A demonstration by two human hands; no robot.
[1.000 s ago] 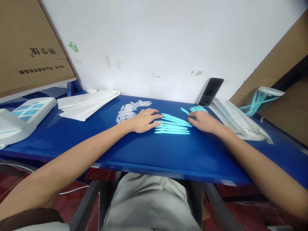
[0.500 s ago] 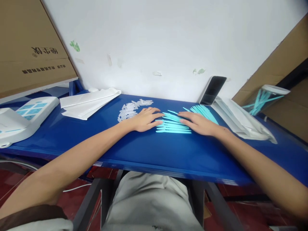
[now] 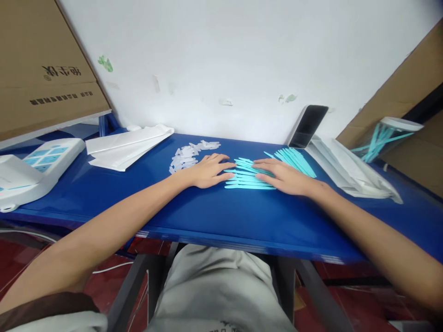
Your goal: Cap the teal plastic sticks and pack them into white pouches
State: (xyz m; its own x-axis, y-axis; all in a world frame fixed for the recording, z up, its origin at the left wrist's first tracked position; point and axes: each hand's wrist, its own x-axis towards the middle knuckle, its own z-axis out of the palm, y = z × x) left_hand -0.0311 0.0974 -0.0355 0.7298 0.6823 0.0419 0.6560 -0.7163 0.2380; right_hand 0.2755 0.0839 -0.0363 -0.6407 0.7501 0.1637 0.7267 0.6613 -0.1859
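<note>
Several thin turquoise sticks [image 3: 247, 180] lie side by side on the blue table [image 3: 207, 216], between my two hands. My left hand [image 3: 210, 171] rests at their left ends, fingers apart, thumb and fingertips touching them. From the right, my right hand [image 3: 282, 176] lies over their right ends with its fingers spread. A second fan of turquoise sticks [image 3: 296, 161] is just behind my right hand. Small translucent white pieces [image 3: 185, 157] are heaped behind my left wrist.
A phone [image 3: 309, 127] leans against the wall, near white plastic bags [image 3: 353, 170] and a clear jar of turquoise sticks [image 3: 382, 138]. Folded white sheets [image 3: 129, 146] and a white device [image 3: 51, 161] are at left, by a cardboard box [image 3: 44, 60].
My right hand has shifted slightly left over the sticks. The stick that stuck out at the back of the group now lies closer to the others. My left hand has hardly moved.
</note>
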